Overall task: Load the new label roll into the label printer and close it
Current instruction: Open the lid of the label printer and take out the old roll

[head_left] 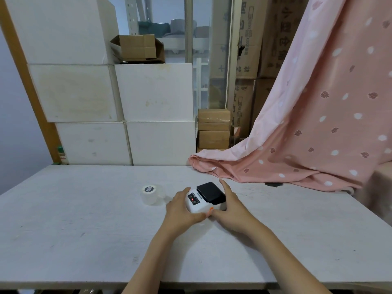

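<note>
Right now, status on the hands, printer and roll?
Both hands, left hand and right hand, cupping the label printer. Lid down. Label roll on table, left of printer, untouched. Nothing in the way.

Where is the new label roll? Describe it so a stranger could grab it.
Start at the white table. Both hands cup a small white printer near its middle. Just left of the left hand stands the label roll: a short white cylinder with a dark round sticker on top.

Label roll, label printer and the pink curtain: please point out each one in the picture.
label roll (151, 195), head view, on its white side wall.
label printer (196, 205), head view, on its white body below the black lid.
pink curtain (314, 128), head view, on the hanging cloth at the right.
</note>
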Action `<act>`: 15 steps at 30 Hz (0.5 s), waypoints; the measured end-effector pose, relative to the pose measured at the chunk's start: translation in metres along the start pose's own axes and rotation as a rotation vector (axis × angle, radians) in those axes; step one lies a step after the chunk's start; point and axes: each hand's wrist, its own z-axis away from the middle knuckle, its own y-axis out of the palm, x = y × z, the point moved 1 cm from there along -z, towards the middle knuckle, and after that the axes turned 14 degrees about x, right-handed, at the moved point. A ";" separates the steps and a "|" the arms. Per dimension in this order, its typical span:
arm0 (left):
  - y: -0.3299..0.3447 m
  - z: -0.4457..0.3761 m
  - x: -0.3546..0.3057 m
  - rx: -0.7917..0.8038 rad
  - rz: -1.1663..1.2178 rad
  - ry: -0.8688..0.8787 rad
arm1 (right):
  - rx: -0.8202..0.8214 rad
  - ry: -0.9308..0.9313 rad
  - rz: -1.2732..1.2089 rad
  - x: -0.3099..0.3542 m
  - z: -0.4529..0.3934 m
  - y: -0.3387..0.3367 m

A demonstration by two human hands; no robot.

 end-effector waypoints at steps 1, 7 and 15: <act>0.000 0.000 0.001 0.006 0.024 0.007 | 0.036 0.020 0.043 0.003 -0.002 -0.007; 0.002 0.000 -0.002 -0.007 -0.029 0.047 | 0.304 0.062 0.434 0.037 -0.018 -0.042; 0.002 0.001 -0.003 -0.021 -0.025 0.072 | 0.450 0.095 0.752 0.062 -0.055 -0.058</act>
